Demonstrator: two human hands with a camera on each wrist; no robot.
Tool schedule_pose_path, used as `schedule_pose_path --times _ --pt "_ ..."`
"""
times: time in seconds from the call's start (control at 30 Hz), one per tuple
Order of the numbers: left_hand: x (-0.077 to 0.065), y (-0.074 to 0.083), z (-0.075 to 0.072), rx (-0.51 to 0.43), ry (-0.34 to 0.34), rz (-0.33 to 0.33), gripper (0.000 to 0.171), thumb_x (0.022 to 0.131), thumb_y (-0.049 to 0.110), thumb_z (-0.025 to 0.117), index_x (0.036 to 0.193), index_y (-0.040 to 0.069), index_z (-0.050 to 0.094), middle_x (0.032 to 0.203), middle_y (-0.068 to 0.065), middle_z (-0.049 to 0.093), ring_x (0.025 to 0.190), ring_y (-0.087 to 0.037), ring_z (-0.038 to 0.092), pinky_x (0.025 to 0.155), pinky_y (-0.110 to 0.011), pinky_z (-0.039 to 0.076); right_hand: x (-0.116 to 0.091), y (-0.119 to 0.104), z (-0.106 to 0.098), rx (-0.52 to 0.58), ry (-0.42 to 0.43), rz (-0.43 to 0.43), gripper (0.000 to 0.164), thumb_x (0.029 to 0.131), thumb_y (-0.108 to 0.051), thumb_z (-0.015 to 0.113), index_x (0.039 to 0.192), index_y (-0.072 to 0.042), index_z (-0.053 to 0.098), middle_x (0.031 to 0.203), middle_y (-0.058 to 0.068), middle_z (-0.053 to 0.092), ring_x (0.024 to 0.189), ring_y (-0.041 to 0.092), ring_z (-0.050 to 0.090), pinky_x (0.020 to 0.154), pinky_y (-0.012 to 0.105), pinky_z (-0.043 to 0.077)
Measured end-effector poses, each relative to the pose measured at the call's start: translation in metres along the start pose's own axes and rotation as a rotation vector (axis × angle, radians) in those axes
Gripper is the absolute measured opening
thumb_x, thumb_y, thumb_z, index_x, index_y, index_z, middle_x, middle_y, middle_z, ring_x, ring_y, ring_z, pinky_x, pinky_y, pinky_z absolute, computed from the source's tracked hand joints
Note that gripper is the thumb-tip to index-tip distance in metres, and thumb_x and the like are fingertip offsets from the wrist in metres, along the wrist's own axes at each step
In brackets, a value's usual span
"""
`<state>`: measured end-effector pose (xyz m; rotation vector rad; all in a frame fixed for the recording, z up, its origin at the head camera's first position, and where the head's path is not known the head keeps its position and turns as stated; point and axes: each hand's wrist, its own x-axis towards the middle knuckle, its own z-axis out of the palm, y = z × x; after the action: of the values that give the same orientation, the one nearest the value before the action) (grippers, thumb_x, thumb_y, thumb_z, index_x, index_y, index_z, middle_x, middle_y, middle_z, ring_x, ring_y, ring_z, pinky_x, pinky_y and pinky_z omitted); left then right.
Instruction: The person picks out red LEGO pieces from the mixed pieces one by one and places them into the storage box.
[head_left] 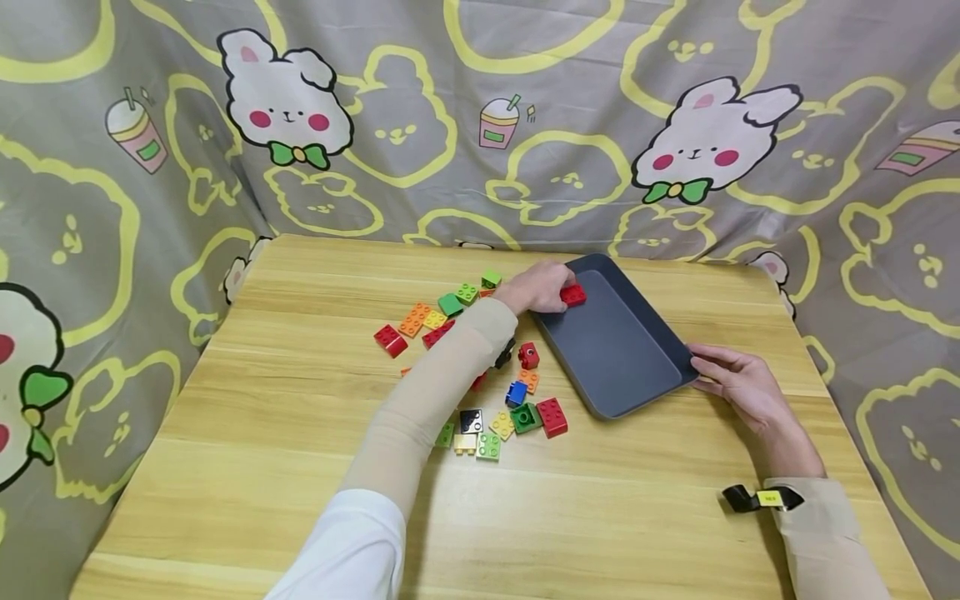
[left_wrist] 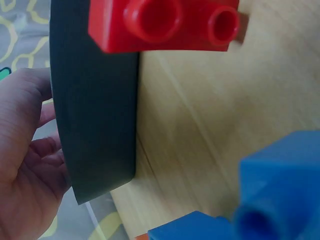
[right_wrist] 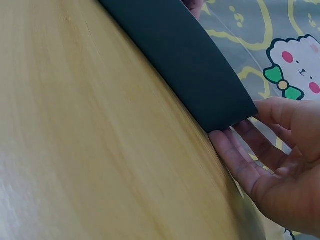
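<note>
My left hand (head_left: pixel 538 287) reaches over the far left rim of a dark grey rectangular tray (head_left: pixel 618 350). Its fingertips pinch a red building brick (head_left: pixel 573 295) just inside the tray. The left wrist view shows the same hand (left_wrist: pixel 30 150) at the tray's outer wall (left_wrist: pixel 95 115), its fingertips hidden behind that wall. With thumb at the rim and fingers lower down, my right hand (head_left: pixel 742 387) holds the tray's near right corner. That grip also shows in the right wrist view, where the hand (right_wrist: pixel 280 155) meets the tray's end (right_wrist: pixel 200 75).
Left of the tray, loose bricks lie scattered on the wooden table (head_left: pixel 285 400), among them a blue brick (head_left: pixel 516 393), a red brick (head_left: pixel 552 417) and an orange brick (head_left: pixel 415 319). The left forearm hides part of the pile. A patterned curtain (head_left: pixel 420 108) surrounds the table's back and sides.
</note>
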<state>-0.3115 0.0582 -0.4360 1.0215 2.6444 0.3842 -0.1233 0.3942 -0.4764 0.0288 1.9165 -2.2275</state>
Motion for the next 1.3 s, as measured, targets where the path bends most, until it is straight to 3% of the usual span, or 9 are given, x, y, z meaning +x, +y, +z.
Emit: schedule_pose_path --times 0.3,0.5,0.6,0.77,0.97,1.3 --pt "-0.002 0.002 -0.002 0.028 -0.004 0.009 0.038 0.094 0.025 0.075 0.128 0.008 0.07 0.123 -0.006 0.072 0.112 -0.021 0.064 0.103 -0.034 0.052 -0.001 -0.002 0.0 -0.019 0.014 0.014 0.03 0.103 0.001 0.063 0.129 -0.007 0.076 0.118 -0.012 0.078 0.105 0.0 0.074 0.083 0.023 0.064" --pt "-0.012 0.006 -0.017 0.018 -0.011 -0.001 0.051 0.098 0.03 0.071 0.144 0.009 0.063 0.145 -0.007 0.066 0.135 -0.023 0.061 0.116 -0.036 0.049 -0.001 -0.003 -0.001 -0.004 0.014 0.011 0.031 0.102 0.002 0.063 0.128 -0.007 0.076 0.117 -0.011 0.079 0.104 0.002 0.075 0.082 0.024 0.064" --pt "-0.019 0.008 -0.025 0.026 0.0 0.008 0.053 0.1 0.034 0.069 0.147 0.01 0.061 0.149 -0.007 0.065 0.139 -0.023 0.059 0.118 -0.036 0.048 -0.001 -0.003 -0.002 -0.004 0.01 0.008 0.031 0.102 0.003 0.063 0.129 -0.006 0.076 0.117 -0.011 0.079 0.104 0.002 0.075 0.082 0.024 0.064" --pt "-0.036 0.008 -0.038 0.061 0.016 0.036 0.058 0.101 0.041 0.067 0.15 0.011 0.058 0.151 -0.008 0.061 0.141 -0.025 0.057 0.119 -0.037 0.046 0.0 -0.001 -0.001 -0.01 0.011 0.009 0.031 0.102 0.001 0.064 0.13 -0.006 0.075 0.118 -0.011 0.079 0.105 0.002 0.075 0.083 0.024 0.064" --pt "-0.059 0.004 -0.046 0.078 0.009 0.065 0.061 0.103 0.043 0.065 0.153 0.01 0.055 0.16 -0.009 0.054 0.154 -0.03 0.044 0.129 -0.042 0.036 0.0 -0.001 0.0 -0.024 0.018 0.006 0.03 0.102 0.0 0.064 0.129 -0.006 0.075 0.117 -0.012 0.078 0.105 0.001 0.074 0.083 0.024 0.064" --pt "-0.104 -0.024 -0.066 0.029 0.075 0.026 0.067 0.101 0.049 0.066 0.155 0.013 0.052 0.163 -0.009 0.051 0.157 -0.033 0.04 0.13 -0.05 0.033 0.0 0.0 0.0 -0.034 0.023 0.003 0.03 0.103 0.001 0.063 0.129 -0.007 0.076 0.118 -0.013 0.078 0.106 0.0 0.074 0.083 0.024 0.064"
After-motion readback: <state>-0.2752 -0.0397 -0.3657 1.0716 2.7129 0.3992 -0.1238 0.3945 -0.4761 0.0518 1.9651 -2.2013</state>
